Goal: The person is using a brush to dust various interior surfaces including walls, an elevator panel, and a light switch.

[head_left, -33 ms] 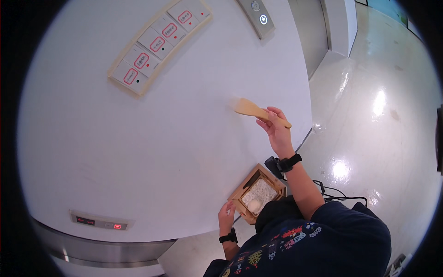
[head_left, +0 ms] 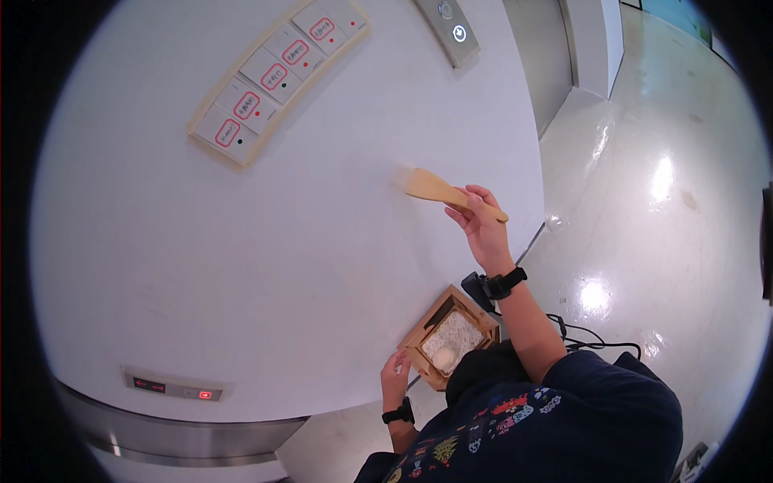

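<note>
My right hand (head_left: 483,217) grips a flat brush (head_left: 435,187) by its pale wooden handle. Its light bristles, a little blurred, point left and are at or very near the white wall (head_left: 241,266); whether they touch it I cannot tell. Low in front of my body is a brown box (head_left: 435,322), with my left hand (head_left: 395,372) closed on its left edge. Inside the box lies whitish, speckled material (head_left: 459,332) with a round, pale object (head_left: 444,359) on it. My dark shirt hides the box's near corner.
Taped to the wall is a row of white cards (head_left: 274,76) with red outlines. A metal button panel (head_left: 451,32) sits at the upper right, a lit display panel (head_left: 173,386) at the lower left. Black cables (head_left: 592,342) hang beside my right arm above the shiny floor (head_left: 636,241).
The brush has shifted slightly left and up at its bristle end. My left hand and the box stay where they were.
</note>
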Motion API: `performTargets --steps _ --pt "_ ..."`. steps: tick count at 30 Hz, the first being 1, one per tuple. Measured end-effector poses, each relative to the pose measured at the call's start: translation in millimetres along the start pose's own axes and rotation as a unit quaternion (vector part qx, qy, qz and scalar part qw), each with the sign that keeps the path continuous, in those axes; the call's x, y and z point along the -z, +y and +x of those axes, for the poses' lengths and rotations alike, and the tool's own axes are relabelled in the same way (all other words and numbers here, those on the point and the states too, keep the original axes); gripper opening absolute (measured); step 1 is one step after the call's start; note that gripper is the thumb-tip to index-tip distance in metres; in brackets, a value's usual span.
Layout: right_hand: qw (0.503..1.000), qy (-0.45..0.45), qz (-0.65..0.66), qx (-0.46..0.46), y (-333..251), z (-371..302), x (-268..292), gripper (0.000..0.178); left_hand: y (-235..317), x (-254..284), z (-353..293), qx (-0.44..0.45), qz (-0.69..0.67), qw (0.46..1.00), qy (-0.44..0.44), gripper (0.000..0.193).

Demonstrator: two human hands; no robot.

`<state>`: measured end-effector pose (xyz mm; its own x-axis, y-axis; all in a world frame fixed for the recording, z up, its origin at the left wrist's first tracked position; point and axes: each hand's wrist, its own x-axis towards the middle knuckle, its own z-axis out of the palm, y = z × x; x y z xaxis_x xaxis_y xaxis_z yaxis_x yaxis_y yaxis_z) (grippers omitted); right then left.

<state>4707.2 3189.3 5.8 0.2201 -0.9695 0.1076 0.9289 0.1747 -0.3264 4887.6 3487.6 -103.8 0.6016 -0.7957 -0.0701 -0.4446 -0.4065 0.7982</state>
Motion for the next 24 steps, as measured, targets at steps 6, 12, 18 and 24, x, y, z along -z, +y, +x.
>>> performTargets --steps 6,12,18,24 --pt "0.98 0.112 -0.154 -0.05 22 0 28 0.02 7 0 0 0.003 0.018 1.0 -0.004 0.029" --pt "0.916 0.137 -0.375 0.03 28 6 60 0.018 4 -1 -2 0.01 0.0 1.0 -0.007 0.029" --pt "0.932 0.083 -0.35 0.046 40 -1 50 0.016 -1 -2 -5 0.019 -0.004 1.0 -0.007 0.03" --pt "0.922 -0.058 -0.378 0.063 52 -28 -6 0.01 4 2 -8 0.017 0.02 1.0 -0.005 0.03"
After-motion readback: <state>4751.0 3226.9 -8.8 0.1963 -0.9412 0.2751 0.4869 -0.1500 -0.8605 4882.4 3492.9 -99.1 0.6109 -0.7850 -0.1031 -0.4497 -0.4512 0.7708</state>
